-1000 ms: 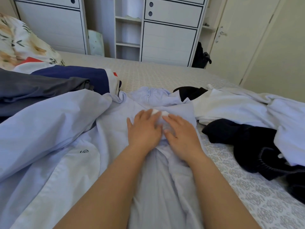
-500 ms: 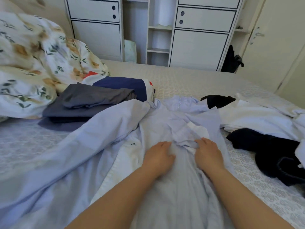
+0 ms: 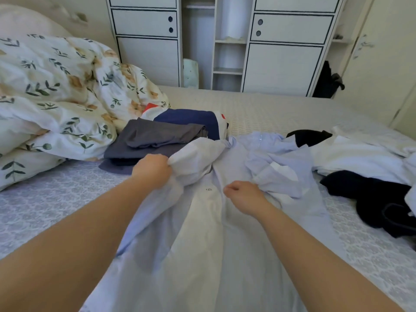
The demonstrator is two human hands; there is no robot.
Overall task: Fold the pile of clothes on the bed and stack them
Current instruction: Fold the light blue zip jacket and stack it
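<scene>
A pale blue shirt lies spread on the bed in front of me. My left hand grips a bunch of its left sleeve and lifts it off the bed. My right hand has its fingers curled at the middle of the shirt and seems to pinch the fabric beside the crumpled right sleeve. Behind the shirt sits a stack of folded clothes, grey on top of navy. Unfolded white clothes and black clothes lie at the right.
A floral duvet is heaped at the left. A white wardrobe stands beyond the bed's far edge, with a dark bag beside it and a door at the right.
My left hand has moved left and gathered up the left sleeve. My right hand has drawn back from the crumpled sleeve toward the shirt's middle and curled its fingers. The view has swung left.
</scene>
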